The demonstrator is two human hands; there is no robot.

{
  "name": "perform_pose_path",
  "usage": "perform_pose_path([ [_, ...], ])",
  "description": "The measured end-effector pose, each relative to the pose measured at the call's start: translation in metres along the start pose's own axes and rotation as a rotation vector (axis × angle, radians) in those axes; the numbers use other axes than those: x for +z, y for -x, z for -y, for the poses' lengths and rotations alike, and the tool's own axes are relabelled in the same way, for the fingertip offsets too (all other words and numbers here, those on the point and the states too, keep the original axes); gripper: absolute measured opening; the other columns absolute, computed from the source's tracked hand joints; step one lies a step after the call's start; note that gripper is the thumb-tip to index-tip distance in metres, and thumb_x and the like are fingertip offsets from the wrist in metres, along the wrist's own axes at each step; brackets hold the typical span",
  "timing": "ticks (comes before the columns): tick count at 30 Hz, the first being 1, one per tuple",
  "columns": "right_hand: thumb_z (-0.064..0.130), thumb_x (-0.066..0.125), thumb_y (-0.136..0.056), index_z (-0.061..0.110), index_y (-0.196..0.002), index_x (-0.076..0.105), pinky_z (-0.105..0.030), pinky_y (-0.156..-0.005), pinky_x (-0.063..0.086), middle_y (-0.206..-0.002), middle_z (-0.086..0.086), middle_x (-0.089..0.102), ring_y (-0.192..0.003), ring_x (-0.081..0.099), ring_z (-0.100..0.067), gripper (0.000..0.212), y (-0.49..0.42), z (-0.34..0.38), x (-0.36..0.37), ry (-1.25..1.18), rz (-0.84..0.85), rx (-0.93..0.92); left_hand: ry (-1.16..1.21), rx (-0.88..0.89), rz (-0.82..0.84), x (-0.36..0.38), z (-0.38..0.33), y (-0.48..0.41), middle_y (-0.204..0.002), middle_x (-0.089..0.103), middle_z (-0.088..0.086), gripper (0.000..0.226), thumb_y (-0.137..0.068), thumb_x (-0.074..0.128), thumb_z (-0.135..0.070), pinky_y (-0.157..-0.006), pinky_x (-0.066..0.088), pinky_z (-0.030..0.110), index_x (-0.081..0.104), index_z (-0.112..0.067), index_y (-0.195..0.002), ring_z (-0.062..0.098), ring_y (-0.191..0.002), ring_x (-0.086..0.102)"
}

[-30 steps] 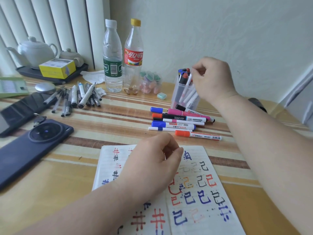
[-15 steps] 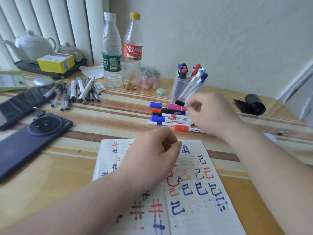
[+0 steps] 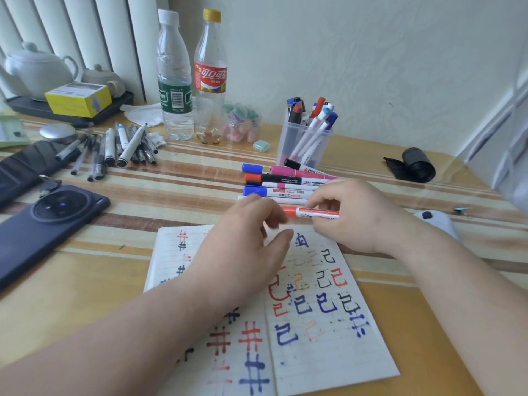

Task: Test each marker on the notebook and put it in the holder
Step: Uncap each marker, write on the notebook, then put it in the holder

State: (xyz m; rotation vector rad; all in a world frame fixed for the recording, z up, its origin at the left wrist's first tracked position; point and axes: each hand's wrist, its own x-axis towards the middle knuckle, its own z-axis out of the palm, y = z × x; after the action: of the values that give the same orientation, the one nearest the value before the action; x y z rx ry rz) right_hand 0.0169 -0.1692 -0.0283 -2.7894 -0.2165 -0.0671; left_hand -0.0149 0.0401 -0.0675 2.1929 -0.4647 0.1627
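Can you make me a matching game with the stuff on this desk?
Things:
1. orange-capped marker
2. clear holder
3. notebook
4. dark phone

Places or states:
A. lying camera-side up at the left
B. open, covered in coloured test marks
C. held in the right hand
D. standing with markers inside

Pairs: 1-C, 2-D, 3-B, 4-A

Pale textured wall (image 3: pixel 371 58), white vertical blinds (image 3: pixel 85 32) at left, glossy striped wooden table (image 3: pixel 185 178), soft daylight
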Motion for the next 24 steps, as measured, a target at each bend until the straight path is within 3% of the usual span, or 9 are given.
perform_pose_path([
  [3, 0.03, 0.074, -0.084, 0.041, -0.094, 0.075, -0.021, -0.064, 0.047, -0.079, 0.015, 0.065, -0.073, 0.06, -0.004, 0.015, 0.027, 0.016, -0.012, -0.144, 0.039, -0.035, -0.128, 0.101, -0.012, 0.001, 0.001, 0.0, -0.118, 0.048, -0.02, 0.036, -0.09, 0.066, -0.045, -0.095, 0.042, 0.021, 0.056, -0.033, -0.123, 0.002, -0.111, 0.045],
  [5, 0.031, 0.077, -0.083, 0.041, -0.091, 0.075, -0.013, -0.06, 0.043, -0.079, 0.021, 0.068, -0.07, 0.062, -0.001, 0.012, 0.043, 0.019, -0.017, -0.226, 0.063, -0.055, -0.194, 0.163, 0.0, 0.001, -0.006, 0.002, -0.114, 0.051, -0.017, 0.037, -0.09, 0.063, -0.05, -0.095, 0.041, 0.023, 0.06, -0.031, -0.121, 0.006, -0.111, 0.046],
  [7, 0.025, 0.081, -0.083, 0.031, -0.091, 0.077, -0.019, -0.06, 0.046, -0.074, 0.013, 0.07, -0.061, 0.062, -0.003, 0.011, 0.052, 0.015, -0.018, -0.391, 0.075, -0.039, -0.237, 0.215, 0.059, 0.003, -0.012, 0.005, -0.102, 0.055, -0.016, 0.027, -0.094, 0.057, -0.048, -0.086, 0.043, 0.023, 0.066, -0.029, -0.112, 0.007, -0.099, 0.051],
  [10, 0.002, 0.079, -0.079, 0.009, -0.088, 0.074, -0.024, -0.047, 0.046, -0.065, -0.006, 0.065, -0.053, 0.059, -0.014, 0.013, 0.06, 0.004, -0.018, -0.967, 0.116, 0.082, -0.234, 0.256, 0.14, 0.008, -0.019, 0.009, -0.095, 0.054, -0.015, 0.028, -0.101, 0.044, -0.039, -0.078, 0.039, 0.023, 0.064, -0.024, -0.112, 0.006, -0.088, 0.05],
  [13, -0.003, 0.077, -0.075, 0.002, -0.087, 0.072, -0.026, -0.05, 0.053, -0.073, -0.016, 0.063, -0.058, 0.063, -0.02, 0.014, 0.064, 0.003, -0.001, -1.411, 0.068, 0.089, -0.193, 0.208, 0.216, 0.01, -0.022, 0.013, -0.09, 0.05, -0.017, 0.031, -0.101, 0.03, -0.039, -0.074, 0.036, 0.022, 0.054, -0.026, -0.115, 0.005, -0.087, 0.044],
  [17, 0.009, 0.068, -0.084, 0.006, -0.098, 0.07, -0.031, -0.064, 0.054, -0.073, -0.009, 0.063, -0.066, 0.061, -0.02, 0.015, 0.064, 0.015, 0.036, -1.362, -0.107, -0.03, -0.009, 0.152, 0.23, 0.011, -0.022, 0.015, -0.087, 0.061, -0.015, 0.025, -0.102, 0.031, -0.044, -0.074, 0.043, 0.021, 0.052, -0.031, -0.101, 0.004, -0.085, 0.055],
  [20, 0.021, 0.07, -0.093, 0.014, -0.093, 0.068, -0.031, -0.054, 0.039, -0.064, 0.003, 0.057, -0.057, 0.049, -0.018, 0.007, 0.066, 0.016, 0.042, -1.202, -0.168, -0.045, 0.021, 0.138, 0.213, 0.014, -0.023, 0.015, -0.085, 0.064, -0.019, 0.022, -0.103, 0.034, -0.045, -0.069, 0.045, 0.021, 0.051, -0.033, -0.097, 0.006, -0.079, 0.059],
  [22, 0.022, 0.066, -0.095, 0.017, -0.089, 0.067, -0.037, -0.048, 0.027, -0.059, 0.001, 0.047, -0.051, 0.037, -0.02, 0.008, 0.069, 0.017, 0.041, -1.289, -0.14, -0.038, 0.027, 0.132, 0.215, 0.015, -0.023, 0.014, -0.086, 0.068, -0.01, 0.024, -0.104, 0.036, -0.044, -0.074, 0.049, 0.034, 0.055, -0.029, -0.105, 0.011, -0.08, 0.062],
  [24, 0.027, 0.065, -0.093, 0.025, -0.084, 0.069, -0.035, -0.045, 0.027, -0.062, -0.004, 0.044, -0.052, 0.036, -0.02, 0.01, 0.071, 0.02, 0.041, -1.306, -0.139, -0.05, 0.048, 0.143, 0.215, 0.016, -0.022, 0.014, -0.091, 0.07, -0.006, 0.027, -0.104, 0.037, -0.045, -0.079, 0.051, 0.042, 0.057, -0.028, -0.111, 0.014, -0.086, 0.065],
])
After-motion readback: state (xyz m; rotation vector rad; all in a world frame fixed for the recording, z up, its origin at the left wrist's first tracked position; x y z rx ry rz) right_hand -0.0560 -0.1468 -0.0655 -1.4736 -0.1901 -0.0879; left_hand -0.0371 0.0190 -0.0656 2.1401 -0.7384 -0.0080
